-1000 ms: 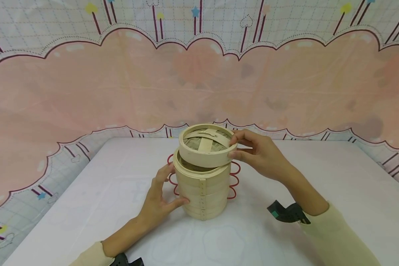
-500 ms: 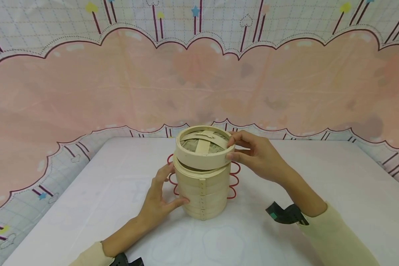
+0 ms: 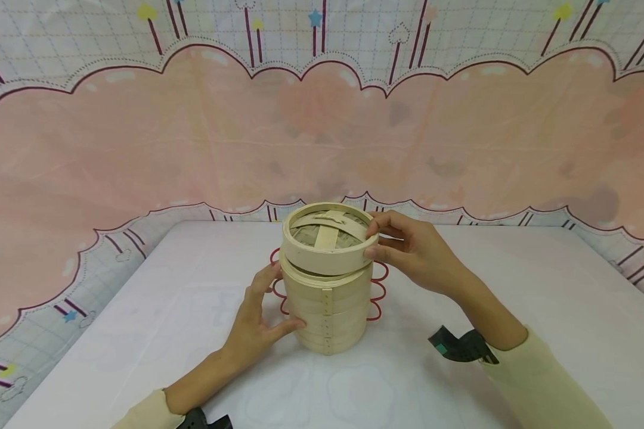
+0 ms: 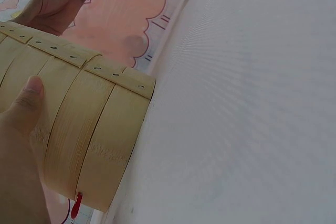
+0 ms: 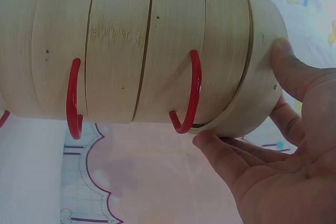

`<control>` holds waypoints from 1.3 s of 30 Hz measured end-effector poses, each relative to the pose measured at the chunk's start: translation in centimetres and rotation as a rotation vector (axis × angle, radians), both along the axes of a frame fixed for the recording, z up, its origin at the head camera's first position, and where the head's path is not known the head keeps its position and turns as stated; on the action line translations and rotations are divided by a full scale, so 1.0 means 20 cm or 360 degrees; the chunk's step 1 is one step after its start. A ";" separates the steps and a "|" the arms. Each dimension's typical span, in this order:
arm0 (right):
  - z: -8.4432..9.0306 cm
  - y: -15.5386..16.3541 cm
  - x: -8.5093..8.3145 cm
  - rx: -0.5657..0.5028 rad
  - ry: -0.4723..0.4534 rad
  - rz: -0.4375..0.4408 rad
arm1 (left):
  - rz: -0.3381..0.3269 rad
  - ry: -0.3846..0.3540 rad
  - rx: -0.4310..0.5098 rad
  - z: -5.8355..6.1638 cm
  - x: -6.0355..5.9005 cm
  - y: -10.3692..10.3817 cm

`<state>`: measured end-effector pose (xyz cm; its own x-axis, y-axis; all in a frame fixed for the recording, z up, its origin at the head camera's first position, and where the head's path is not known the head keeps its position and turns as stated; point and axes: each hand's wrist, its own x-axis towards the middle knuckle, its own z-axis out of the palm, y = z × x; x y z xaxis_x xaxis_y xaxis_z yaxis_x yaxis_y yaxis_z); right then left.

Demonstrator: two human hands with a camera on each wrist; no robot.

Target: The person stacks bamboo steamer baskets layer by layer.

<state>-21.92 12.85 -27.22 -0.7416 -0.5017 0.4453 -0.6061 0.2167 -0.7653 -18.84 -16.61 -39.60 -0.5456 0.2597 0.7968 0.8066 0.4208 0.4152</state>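
2 hands at steamer point(image 3: 327, 310) | right hand point(image 3: 415, 253) grip pinches lid point(image 3: 330, 241) | left hand point(image 3: 257, 325) flat | white table point(image 3: 542, 310) | pink backdrop point(image 3: 139, 149)

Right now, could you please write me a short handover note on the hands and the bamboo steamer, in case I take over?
Right hand: grips the rim of the steamer lid, thumb and fingers on its side wall.
Left hand: fingers spread against the left side of the steamer stack, thumb on its front, steadying it.
The stack stands on a red wire trivet mid-table.
Done: the lid is over the top tier, roughly centred.
Left: the lid looks not fully seated; a dark gap shows under its front edge. It probably needs pressing level before either hand lets go.
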 end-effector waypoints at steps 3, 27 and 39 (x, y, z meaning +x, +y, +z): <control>0.00 0.00 0.01 0.0014 0.0023 -0.0004 | -0.0002 0.0000 -0.0005 0.00 0.00 -0.01; 0.02 -0.05 0.08 0.0055 0.0115 -0.0019 | -0.0061 0.0021 0.0013 0.01 0.03 -0.04; 0.02 -0.06 0.11 0.0091 0.0138 -0.0034 | -0.0084 0.0002 0.0010 0.02 0.05 -0.05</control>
